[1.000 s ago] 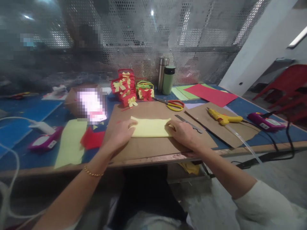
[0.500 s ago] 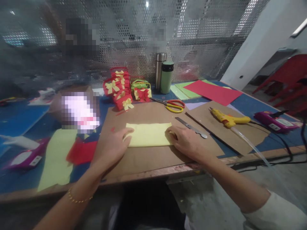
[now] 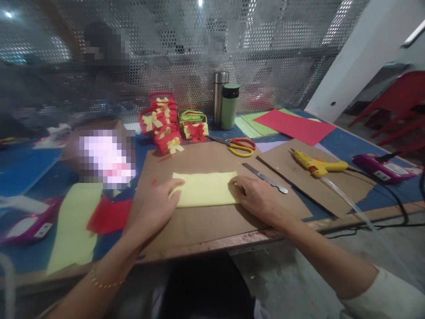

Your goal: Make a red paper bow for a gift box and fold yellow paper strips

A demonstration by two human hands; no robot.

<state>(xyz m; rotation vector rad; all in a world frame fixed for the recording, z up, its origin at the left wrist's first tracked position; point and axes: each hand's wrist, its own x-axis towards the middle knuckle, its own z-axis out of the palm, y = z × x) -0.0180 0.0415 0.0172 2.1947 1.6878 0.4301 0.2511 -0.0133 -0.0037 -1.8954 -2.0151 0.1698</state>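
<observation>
A folded strip of yellow paper (image 3: 206, 190) lies flat on a brown cardboard sheet (image 3: 195, 230) in front of me. My left hand (image 3: 163, 197) grips its left end, thumb and fingers closed around the edge. At the opposite end my right hand (image 3: 254, 195) pinches the paper with curled fingers. Just beyond the right hand rests a metal blade (image 3: 265, 178). Scissors (image 3: 239, 146) with red and yellow handles lie at the cardboard's far edge.
Small red paper bags with bows (image 3: 162, 124) stand at the back, beside a green tumbler (image 3: 229, 108) and a steel flask (image 3: 219, 97). A yellow glue gun (image 3: 315, 165) lies on cardboard at right. Red paper (image 3: 294, 126) is behind it. Yellow paper (image 3: 75, 230) lies left.
Both hands keep their hold on the yellow paper, which stays in place on the cardboard. The view has shifted slightly.
</observation>
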